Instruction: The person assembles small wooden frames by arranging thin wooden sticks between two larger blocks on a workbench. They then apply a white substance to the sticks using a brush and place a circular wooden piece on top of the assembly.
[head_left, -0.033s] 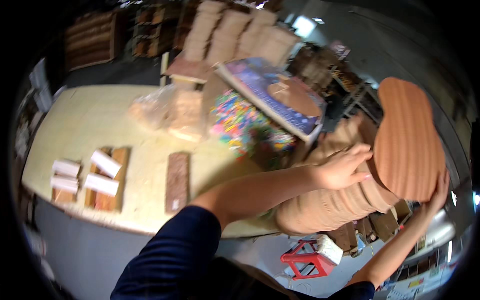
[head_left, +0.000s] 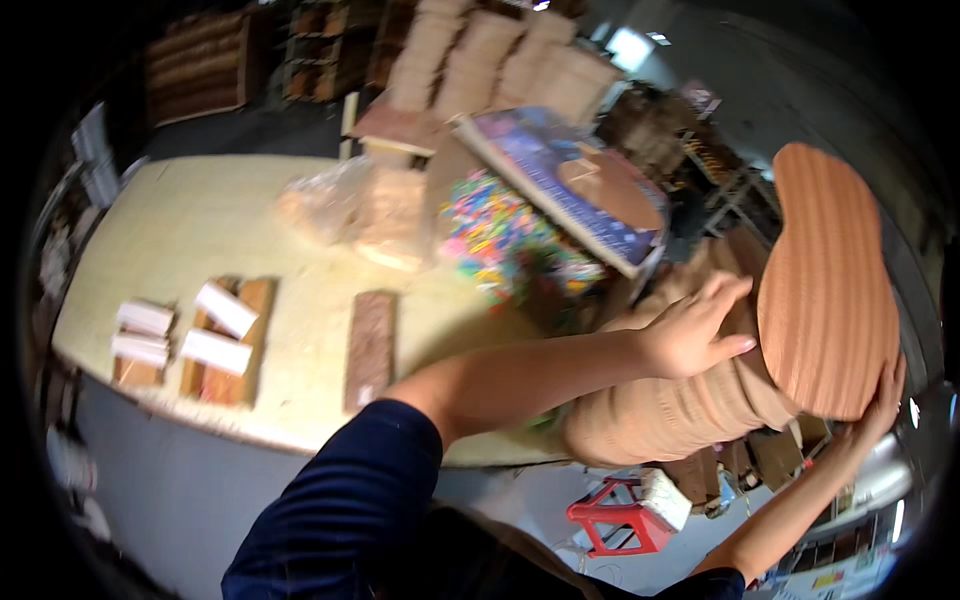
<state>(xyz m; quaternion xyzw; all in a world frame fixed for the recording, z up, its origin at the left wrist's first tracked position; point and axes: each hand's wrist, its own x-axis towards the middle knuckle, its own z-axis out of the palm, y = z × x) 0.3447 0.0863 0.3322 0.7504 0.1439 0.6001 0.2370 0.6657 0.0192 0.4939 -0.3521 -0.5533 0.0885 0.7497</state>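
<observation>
A tall leaning stack of curvy, peanut-shaped wooden boards (head_left: 690, 415) stands at the right end of the table. Its top board (head_left: 835, 290) shows a striped brown grain. At the lower right edge of that board is my right hand (head_left: 882, 402), its fingers curled along the rim and partly hidden. On the other side, my left hand (head_left: 698, 328) has its fingers and thumb spread, close to the left edge of the top board and over the side of the stack. Nothing shows in its grasp.
On the pale table (head_left: 310, 290) lie a brown block (head_left: 371, 350), wooden pieces with white strips (head_left: 218, 352), a plastic bag (head_left: 325, 205), many colourful small pieces (head_left: 510, 230) and a blue printed box (head_left: 570, 180). A red stool (head_left: 620, 520) stands below; board stacks (head_left: 480, 65) rise behind.
My left hand's fingers have come slightly away from the top board's edge and spread. My right hand stays at the board's rim. The whole view has shifted a little.
</observation>
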